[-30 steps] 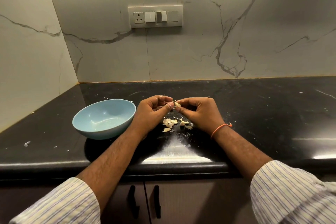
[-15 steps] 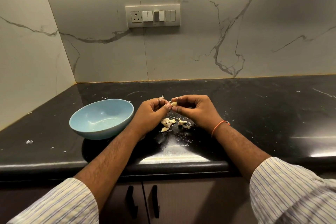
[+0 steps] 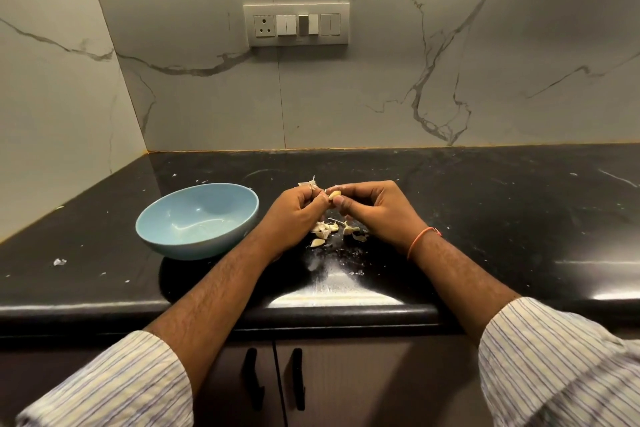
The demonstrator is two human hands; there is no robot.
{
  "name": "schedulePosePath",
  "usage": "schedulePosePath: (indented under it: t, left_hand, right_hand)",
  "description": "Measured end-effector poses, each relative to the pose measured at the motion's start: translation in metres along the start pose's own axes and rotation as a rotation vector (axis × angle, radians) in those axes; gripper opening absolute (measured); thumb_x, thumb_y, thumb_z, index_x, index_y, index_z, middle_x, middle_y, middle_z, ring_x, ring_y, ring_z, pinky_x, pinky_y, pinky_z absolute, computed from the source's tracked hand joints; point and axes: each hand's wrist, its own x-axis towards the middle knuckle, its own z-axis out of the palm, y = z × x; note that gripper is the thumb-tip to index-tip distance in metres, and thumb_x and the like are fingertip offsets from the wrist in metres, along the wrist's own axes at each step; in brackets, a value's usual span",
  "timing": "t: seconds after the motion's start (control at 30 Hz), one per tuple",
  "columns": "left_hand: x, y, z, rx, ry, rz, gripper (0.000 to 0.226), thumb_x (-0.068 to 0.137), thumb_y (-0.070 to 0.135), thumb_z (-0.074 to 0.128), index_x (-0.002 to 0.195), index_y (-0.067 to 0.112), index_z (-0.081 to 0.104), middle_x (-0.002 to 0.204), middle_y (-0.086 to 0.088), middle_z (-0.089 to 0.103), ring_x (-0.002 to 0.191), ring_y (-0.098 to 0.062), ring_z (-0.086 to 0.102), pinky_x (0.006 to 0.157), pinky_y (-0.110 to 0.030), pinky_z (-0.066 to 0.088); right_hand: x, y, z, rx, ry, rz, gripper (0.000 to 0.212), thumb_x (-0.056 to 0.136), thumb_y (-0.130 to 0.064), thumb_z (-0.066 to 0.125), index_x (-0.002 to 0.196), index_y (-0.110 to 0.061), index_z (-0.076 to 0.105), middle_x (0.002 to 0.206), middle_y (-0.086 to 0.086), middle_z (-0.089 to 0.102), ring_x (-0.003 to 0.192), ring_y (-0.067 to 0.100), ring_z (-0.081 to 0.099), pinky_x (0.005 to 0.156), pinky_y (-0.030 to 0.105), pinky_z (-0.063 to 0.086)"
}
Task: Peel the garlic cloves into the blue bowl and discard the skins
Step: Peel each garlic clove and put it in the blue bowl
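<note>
Both forearms reach forward, converging at centre, striped sleeves pushed back to mid-forearm. Left hand curled, fingertips pinching papery skin. Right hand curled, thumb and forefinger pinching garlic clove. Fingertips of both hands nearly meet. Orange thread band circles right wrist.

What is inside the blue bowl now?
The blue bowl shows only its bare, shiny inside, no garlic. The left hand hides none of it.
</note>
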Motion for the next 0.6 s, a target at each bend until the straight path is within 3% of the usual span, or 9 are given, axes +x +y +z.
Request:
schedulePosePath:
  t: [0.2, 0.3, 0.43, 0.6]
  left_hand:
    - [-0.0004, -0.0018, 0.0007, 0.004, 0.032, 0.045, 0.025, 0.107, 0.027, 0.058, 0.098, 0.012, 0.076, 0.073, 0.0, 0.066, 0.065, -0.011, 0.055, 0.067, -0.039, 0.049]
    - [-0.0019, -0.0002, 0.0002, -0.014, 0.02, 0.073, 0.028, 0.101, 0.036, 0.059, 0.097, 0.014, 0.076, 0.073, -0.001, 0.066, 0.067, -0.013, 0.055, 0.067, -0.04, 0.052]
    - [-0.001, -0.0014, 0.0, -0.007, 0.043, 0.088, 0.021, 0.106, 0.023, 0.06, 0.098, 0.012, 0.075, 0.08, -0.014, 0.071, 0.068, -0.013, 0.058, 0.069, -0.036, 0.051]
    - [0.0003, -0.007, -0.0003, -0.062, 0.175, 0.062, 0.006, 0.1, 0.025, 0.071, 0.1, 0.023, 0.077, 0.086, 0.0, 0.079, 0.081, -0.018, 0.075, 0.081, -0.038, 0.064]
  right_hand:
    - [0.0007, 0.004, 0.0024, -0.113, 0.099, -0.032, 0.022, 0.094, -0.019, 0.079, 0.114, -0.011, 0.081, 0.099, -0.001, 0.082, 0.092, 0.015, 0.079, 0.085, 0.038, 0.065]
    - [0.0003, 0.0052, 0.0021, -0.193, 0.13, -0.062, 0.022, 0.092, -0.022, 0.08, 0.113, -0.014, 0.082, 0.098, -0.004, 0.082, 0.089, 0.008, 0.078, 0.084, 0.035, 0.065]
    - [0.0021, 0.0062, 0.0013, -0.229, 0.166, -0.058, 0.023, 0.091, -0.021, 0.081, 0.112, -0.014, 0.082, 0.1, -0.003, 0.082, 0.09, 0.002, 0.077, 0.088, 0.034, 0.064]
    - [0.0028, 0.0071, 0.0011, -0.053, 0.154, -0.021, 0.023, 0.091, -0.017, 0.082, 0.113, -0.011, 0.082, 0.105, -0.001, 0.082, 0.102, 0.012, 0.078, 0.096, 0.041, 0.062]
